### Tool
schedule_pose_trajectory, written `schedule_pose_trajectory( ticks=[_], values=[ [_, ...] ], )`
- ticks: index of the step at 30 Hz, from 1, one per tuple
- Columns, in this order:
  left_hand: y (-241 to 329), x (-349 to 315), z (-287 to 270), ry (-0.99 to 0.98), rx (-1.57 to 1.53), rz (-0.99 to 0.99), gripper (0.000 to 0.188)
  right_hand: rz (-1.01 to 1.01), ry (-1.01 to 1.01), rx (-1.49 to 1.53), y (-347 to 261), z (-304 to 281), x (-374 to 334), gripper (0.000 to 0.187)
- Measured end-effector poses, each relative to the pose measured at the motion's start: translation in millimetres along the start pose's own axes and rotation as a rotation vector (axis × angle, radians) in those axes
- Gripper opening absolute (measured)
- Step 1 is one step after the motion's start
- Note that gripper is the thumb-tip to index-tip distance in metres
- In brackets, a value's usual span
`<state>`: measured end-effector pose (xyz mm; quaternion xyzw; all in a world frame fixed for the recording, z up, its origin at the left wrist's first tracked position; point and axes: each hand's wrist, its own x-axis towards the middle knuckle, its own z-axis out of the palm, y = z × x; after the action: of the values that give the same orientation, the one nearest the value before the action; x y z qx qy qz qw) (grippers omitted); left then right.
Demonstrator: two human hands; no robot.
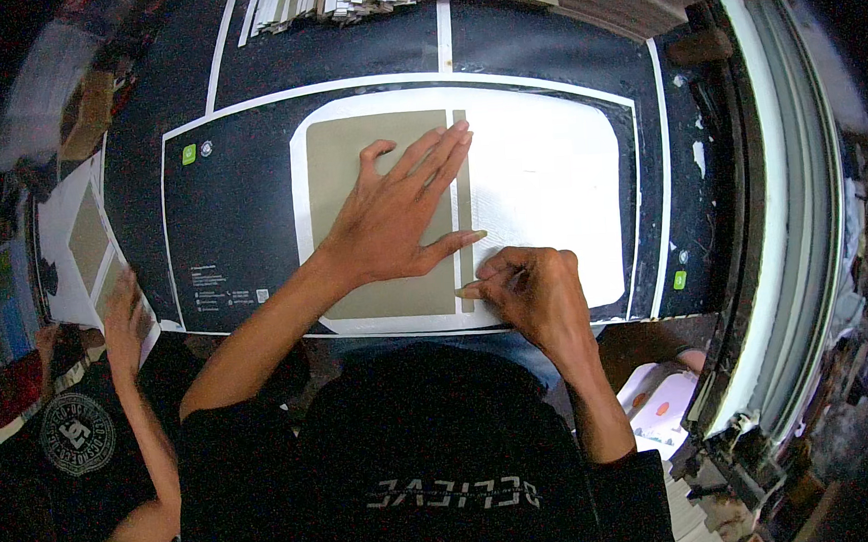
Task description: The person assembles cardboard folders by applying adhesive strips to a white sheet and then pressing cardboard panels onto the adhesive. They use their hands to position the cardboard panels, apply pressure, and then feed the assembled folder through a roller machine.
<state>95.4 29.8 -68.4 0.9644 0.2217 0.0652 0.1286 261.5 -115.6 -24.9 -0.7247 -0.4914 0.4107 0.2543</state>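
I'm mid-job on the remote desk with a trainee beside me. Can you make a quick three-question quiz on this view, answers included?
1. True or false: the left hand lies spread over the wide grey board.

2. Which is at the near end of the narrow strip?
A) The left hand
B) The right hand
C) Neither hand

3. Fill in the colour: the board and the strip lie on a ____ sheet.

Key: 1. True; 2. B; 3. white
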Motion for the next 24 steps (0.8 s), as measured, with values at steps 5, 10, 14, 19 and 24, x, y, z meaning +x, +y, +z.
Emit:
schedule_pose_trajectory(
  ticks=[5,10,14,19,24],
  values=[
    [-0.8,0.5,3.1,-0.01,0.04,0.018,0.095,0.032,-0.023,-0.011,-5.1,-4.1,0.9,0.005],
    [0.1,1.1,0.2,0.022,0.0,0.001,0.1,0.071,-0.061,-0.009,-4.0,-5.1,3.4,0.005],
    [-0.8,1.4,2.2,0.013,-0.002,0.0,0.101,0.046,-0.044,-0.02,-1.3,-2.7,3.4,0.008],
    [-0.8,0.4,3.0,0.014,-0.003,0.002,0.1,0.036,-0.034,-0.033,1.0,-0.1,4.0,0.011],
    [-0.1,1.6,1.3,0.006,0.005,-0.007,0.097,0.023,-0.005,-0.108,-0.1,2.4,3.5,0.015]
  ],
)
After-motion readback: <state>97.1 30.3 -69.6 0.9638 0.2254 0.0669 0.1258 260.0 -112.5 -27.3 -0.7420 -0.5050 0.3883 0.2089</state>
